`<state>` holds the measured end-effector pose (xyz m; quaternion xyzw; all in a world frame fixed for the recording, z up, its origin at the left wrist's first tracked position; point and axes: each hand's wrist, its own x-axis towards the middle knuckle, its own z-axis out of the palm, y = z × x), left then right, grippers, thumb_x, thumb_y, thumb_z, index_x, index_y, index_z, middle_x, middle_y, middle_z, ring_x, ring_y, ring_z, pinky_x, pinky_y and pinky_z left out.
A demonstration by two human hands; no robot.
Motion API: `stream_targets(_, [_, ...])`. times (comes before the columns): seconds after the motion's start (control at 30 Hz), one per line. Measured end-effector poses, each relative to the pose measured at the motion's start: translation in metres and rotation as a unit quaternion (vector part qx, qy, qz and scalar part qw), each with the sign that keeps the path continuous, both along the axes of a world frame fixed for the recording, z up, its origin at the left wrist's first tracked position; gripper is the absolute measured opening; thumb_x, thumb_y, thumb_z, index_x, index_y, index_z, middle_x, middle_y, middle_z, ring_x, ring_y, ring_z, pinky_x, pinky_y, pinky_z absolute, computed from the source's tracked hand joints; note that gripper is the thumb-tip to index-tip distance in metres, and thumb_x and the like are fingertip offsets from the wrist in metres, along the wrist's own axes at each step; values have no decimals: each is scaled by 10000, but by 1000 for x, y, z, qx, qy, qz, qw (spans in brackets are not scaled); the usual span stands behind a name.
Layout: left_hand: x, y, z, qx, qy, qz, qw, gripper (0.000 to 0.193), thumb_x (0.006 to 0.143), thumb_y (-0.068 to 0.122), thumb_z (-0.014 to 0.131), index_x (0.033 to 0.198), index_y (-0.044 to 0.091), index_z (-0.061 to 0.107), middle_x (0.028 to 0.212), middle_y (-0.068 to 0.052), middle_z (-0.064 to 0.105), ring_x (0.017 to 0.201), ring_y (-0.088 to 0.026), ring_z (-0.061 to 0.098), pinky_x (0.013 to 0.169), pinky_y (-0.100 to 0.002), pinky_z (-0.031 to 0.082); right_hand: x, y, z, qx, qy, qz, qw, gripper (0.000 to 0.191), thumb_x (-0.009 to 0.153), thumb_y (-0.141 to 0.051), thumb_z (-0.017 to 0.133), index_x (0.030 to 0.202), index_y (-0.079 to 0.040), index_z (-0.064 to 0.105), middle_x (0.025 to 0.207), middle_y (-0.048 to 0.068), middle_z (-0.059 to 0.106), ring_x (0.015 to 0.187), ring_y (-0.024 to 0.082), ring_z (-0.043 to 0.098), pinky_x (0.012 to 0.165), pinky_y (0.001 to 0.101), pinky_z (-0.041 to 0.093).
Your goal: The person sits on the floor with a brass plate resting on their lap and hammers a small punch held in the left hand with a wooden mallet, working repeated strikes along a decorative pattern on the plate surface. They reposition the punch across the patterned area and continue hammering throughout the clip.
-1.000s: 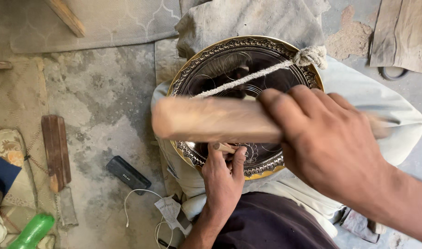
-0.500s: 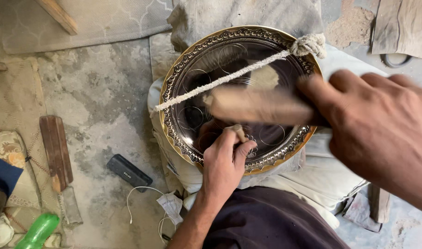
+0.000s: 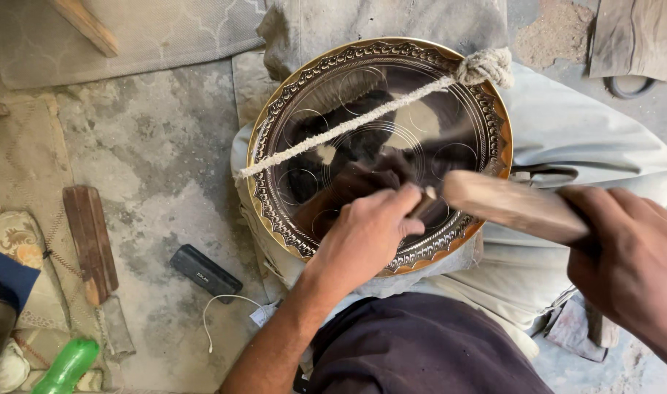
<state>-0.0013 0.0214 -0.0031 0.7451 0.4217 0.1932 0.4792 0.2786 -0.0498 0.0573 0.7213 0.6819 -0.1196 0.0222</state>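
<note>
Left hand (image 3: 366, 237) pinches a small punch (image 3: 423, 204) on the roped brass tray (image 3: 486, 109) in the lap, right hand (image 3: 629, 255) fist-grips a wooden mallet (image 3: 512, 208); an off-centre blow could hit fingers (image 3: 402, 197).

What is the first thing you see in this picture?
A big shiny round metal plate with a patterned rim sits in the middle, on the person's lap, with a rope stretched across it. The left hand presses a small tool against the plate, and the right hand holds a wooden mallet just beside it.
</note>
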Motion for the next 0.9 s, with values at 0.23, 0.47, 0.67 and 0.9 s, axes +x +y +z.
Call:
stream_targets(0.23, [-1,12,4,9,-8,-56,998,410,910,219,713,1302,160,609,975,-92,727,838,-260,763,670,-388,632,40,-46,-39,19,178,-149,972,502,902,1,678,1394,46,594,1089,209,644,823,231,700,710,310,567])
stream_targets(0.47, [0,17,9,34,49,-105,993,365,927,184,717,1283,173,637,923,-95,719,832,-293,746,671,-424,604,40,-43,-74,55,259,-155,952,342,962,0,711,1258,71,553,1011,166,627,814,217,626,736,301,526])
stream_targets(0.67, [0,1,2,2,10,-22,1000,351,938,93,677,1283,134,626,1001,-103,719,847,-256,755,661,-361,627,7,7,-22,1,-71,93,993,526,706,28,757,1226,-32,706,890,142,710,820,276,713,749,354,575])
stream_targets(0.9, [-4,-27,-7,42,-9,140,989,312,950,175,745,1210,48,629,979,-107,707,844,-248,737,698,-349,611,-34,55,17,39,9,130,991,498,719,23,695,1211,-49,664,984,146,700,891,321,709,822,433,567])
